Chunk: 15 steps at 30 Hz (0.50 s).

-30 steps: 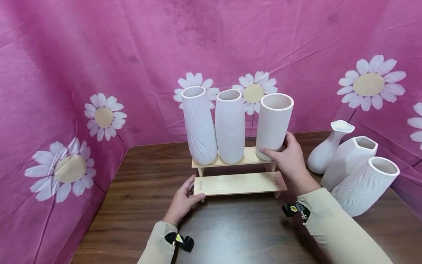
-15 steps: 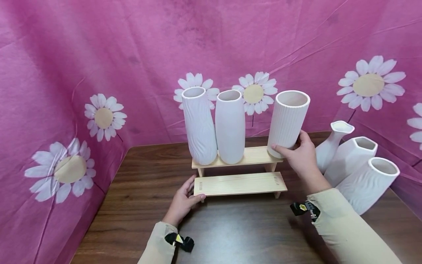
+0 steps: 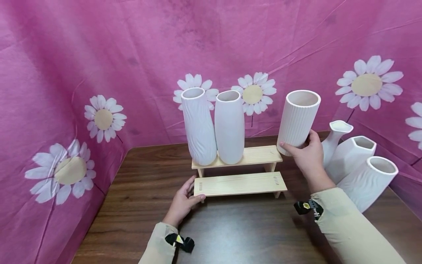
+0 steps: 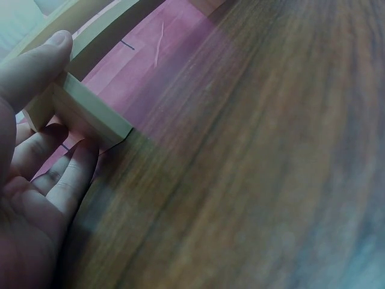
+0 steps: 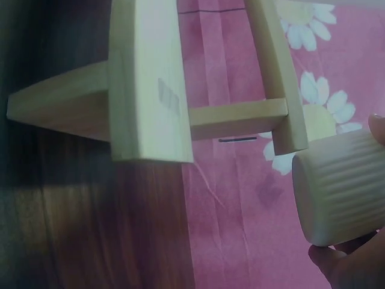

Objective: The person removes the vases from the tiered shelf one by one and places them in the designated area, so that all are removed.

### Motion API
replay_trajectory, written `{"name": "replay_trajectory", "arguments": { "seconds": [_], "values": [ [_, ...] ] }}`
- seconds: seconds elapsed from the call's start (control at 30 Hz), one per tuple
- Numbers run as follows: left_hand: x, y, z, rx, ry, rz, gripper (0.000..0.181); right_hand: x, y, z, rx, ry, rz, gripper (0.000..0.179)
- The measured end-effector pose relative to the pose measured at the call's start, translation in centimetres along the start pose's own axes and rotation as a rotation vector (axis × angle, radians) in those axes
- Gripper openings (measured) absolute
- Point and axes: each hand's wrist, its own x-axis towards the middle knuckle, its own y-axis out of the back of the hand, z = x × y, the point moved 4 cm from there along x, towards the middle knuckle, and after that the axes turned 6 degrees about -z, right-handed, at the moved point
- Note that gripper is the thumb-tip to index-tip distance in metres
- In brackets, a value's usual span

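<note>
My right hand (image 3: 308, 154) grips the lower part of a ribbed white vase (image 3: 298, 123), thumb on the near side. The vase tilts a little to the right, just off the right end of the upper shelf; its base shows in the right wrist view beside that shelf's end (image 5: 290, 135). With my left hand (image 3: 182, 201) I hold the left end of the two-step wooden stand (image 3: 240, 184), thumb on top and fingers (image 4: 75, 174) by its leg. On the upper step stand a wavy white vase (image 3: 199, 128) and a smooth white vase (image 3: 229, 126), close together.
Right of my right hand stand a slim-necked vase (image 3: 334, 141), a faceted vase (image 3: 351, 157) and a wavy slanted vase (image 3: 370, 181), partly behind my arm. A pink daisy-print cloth (image 3: 148, 73) hangs behind the brown wooden table (image 3: 125, 212).
My right hand has carried the ribbed vase rightward from the upper step to beyond its right end. My left hand and the two other vases on the stand stay in place.
</note>
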Motion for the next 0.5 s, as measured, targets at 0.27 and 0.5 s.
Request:
{"name": "replay_trajectory", "arguments": {
  "seconds": [0.27, 0.5],
  "values": [
    [0.0, 0.0, 0.0, 0.013, 0.007, -0.001, 0.084, -0.1, 0.2, 1.0, 0.006, -0.052, 0.001, 0.092],
    [0.0, 0.0, -0.1, 0.012, 0.013, 0.004, 0.084, -0.1, 0.3, 2.6, -0.020, -0.057, 0.011, 0.090]
  ]
}}
